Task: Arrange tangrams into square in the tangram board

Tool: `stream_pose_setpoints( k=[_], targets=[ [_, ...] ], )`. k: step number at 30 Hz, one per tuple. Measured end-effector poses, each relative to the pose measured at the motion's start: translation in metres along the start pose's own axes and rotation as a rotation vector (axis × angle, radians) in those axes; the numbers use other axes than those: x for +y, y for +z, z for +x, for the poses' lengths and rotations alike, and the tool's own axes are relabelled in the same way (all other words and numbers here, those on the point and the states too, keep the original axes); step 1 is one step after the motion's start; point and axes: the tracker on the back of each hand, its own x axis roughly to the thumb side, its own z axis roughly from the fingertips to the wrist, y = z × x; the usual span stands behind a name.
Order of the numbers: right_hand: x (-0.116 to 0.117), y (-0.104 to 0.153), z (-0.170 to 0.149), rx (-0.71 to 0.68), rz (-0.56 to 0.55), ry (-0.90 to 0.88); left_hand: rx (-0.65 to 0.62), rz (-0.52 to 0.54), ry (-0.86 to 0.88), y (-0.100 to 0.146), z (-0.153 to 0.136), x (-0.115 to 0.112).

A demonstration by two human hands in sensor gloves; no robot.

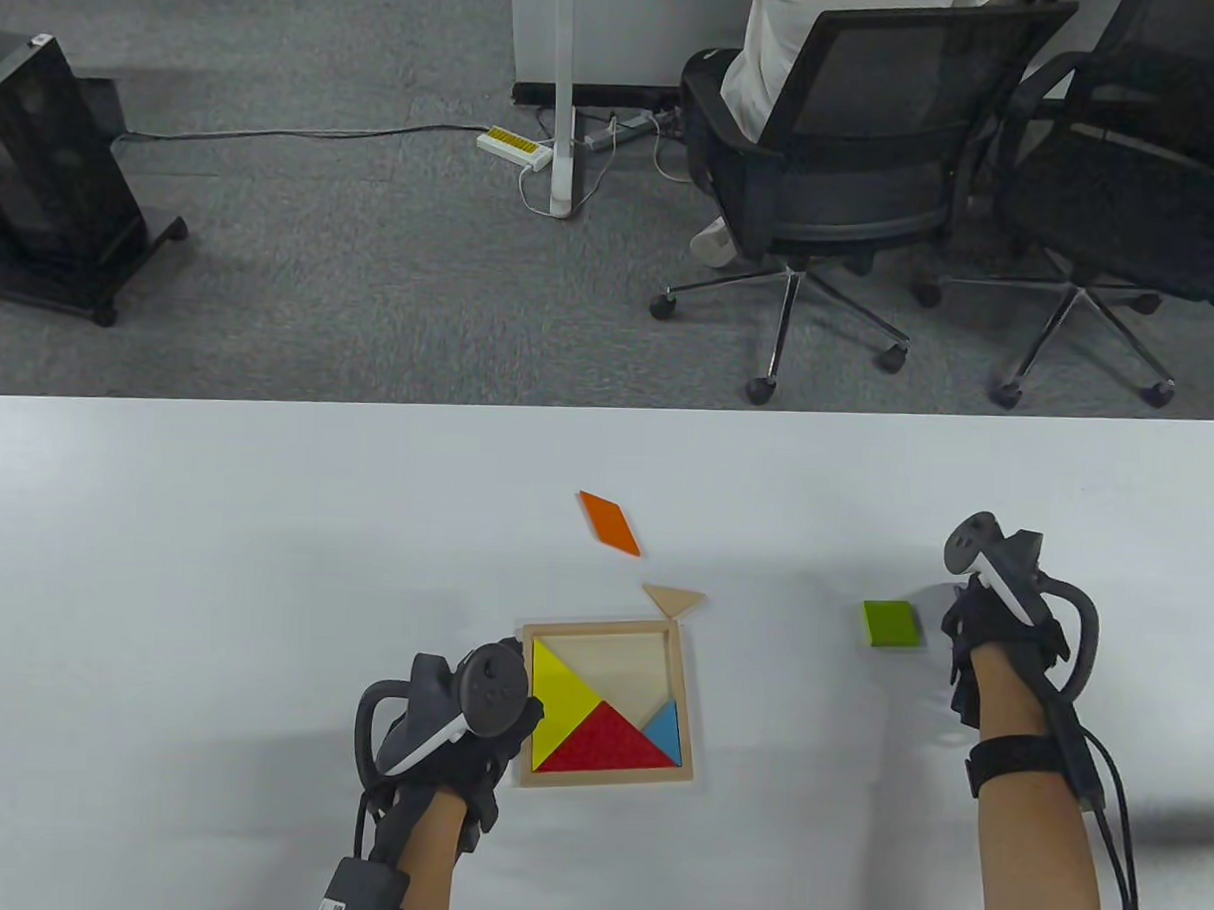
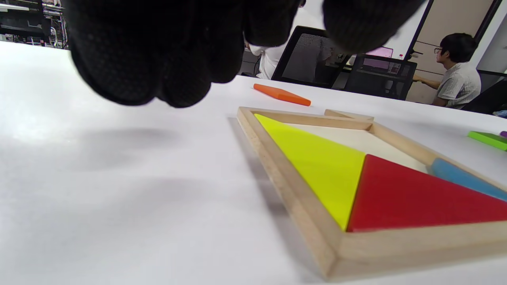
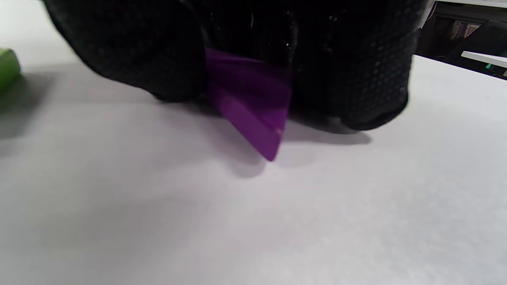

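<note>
1. Over on the left, the left hand (image 1: 459, 714) sits on the white worktop (image 1: 215, 561), just beside the left edge of the tangram board (image 1: 690, 712). Its fingers hang loosely curled in the left wrist view and hold nothing.
2. Next comes the wooden board itself. Three pieces lie inside it: a yellow triangle (image 1: 561, 694) on the left, a red triangle (image 1: 609, 746) along the near side, and a small blue triangle (image 1: 665, 731) in the near right corner. They sit snug against each other.
3. So the far right part of the board is still bare wood. I think a bit less than half of the job is done.
4. Past the board's far edge lies an orange slanted piece (image 1: 610, 522), well apart from the board. A plain wooden triangle (image 1: 674, 599) lies just beside the board's far right corner.
5. Further right, a green square (image 1: 892, 623) lies flat on the worktop, near the right hand.
6. Last, the right hand (image 1: 999, 628) is down on the worktop. In the right wrist view its fingers pinch a purple piece (image 3: 253, 107), tilted with one corner pointing down at the worktop.
7. Four pieces are still outside: orange, wooden, green and purple. I guess the purple one goes in next.
</note>
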Motion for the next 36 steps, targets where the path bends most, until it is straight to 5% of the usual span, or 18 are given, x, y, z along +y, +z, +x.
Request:
stream_pose_setpoints(
  k=[14, 24, 36],
  targets=[
    [-0.035, 0.04, 0.001, -0.173, -0.185, -0.036, 0.011, 0.039, -0.005, 0.001, -0.005, 0.007],
    [-0.074, 0.102, 0.021, -0.341, -0.329, -0.072, 0.015, 0.051, -0.015, 0.003, -0.006, 0.011],
    [-0.09, 0.178, 0.059, -0.498, -0.405, -0.059, 0.009, 0.065, -0.011, 0.003, -0.006, 0.015]
  ],
)
